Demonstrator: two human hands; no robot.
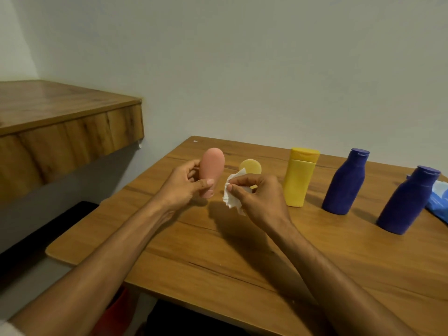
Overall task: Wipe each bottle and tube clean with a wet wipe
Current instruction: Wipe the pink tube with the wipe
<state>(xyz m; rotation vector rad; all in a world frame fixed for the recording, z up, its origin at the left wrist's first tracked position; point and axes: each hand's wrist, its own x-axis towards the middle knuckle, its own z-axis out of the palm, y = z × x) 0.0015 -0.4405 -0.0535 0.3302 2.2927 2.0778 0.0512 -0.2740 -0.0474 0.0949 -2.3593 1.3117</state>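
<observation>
Item one, pink tube (212,169): my left hand (186,187) grips it low on the body, thumb across the front and fingers curled behind. It is lifted clear of the table (218,251) with its rounded end up. I judge the low hold is meant to leave the upper body bare for wiping. Item two, wipe (232,200): white and crumpled, pinched between thumb and fingertips of my right hand (257,197), just right of the tube and not touching it. A bunched wad makes a firm pad, and I take the step in hand to be wiping the pink tube, with contact not yet made. Item three, pale yellow round piece (251,166): just behind the right hand and partly hidden by it; tube or jar, I cannot tell. Item four, yellow bottle (300,178): upright, just right of the right hand, cap on. Items five and six, first blue bottle (344,185) and second blue bottle (407,202): upright, further right, well apart from both hands, caps on. I read the row as a queue, set out to be taken in turn from the right hand's side. Every container is opaque and capped, so I cannot see what each holds or how full it is. Item seven, blue pack (438,202): beyond the second blue bottle, cut off by the frame; probably the wipes' pack, though I cannot tell whether it is open.
</observation>
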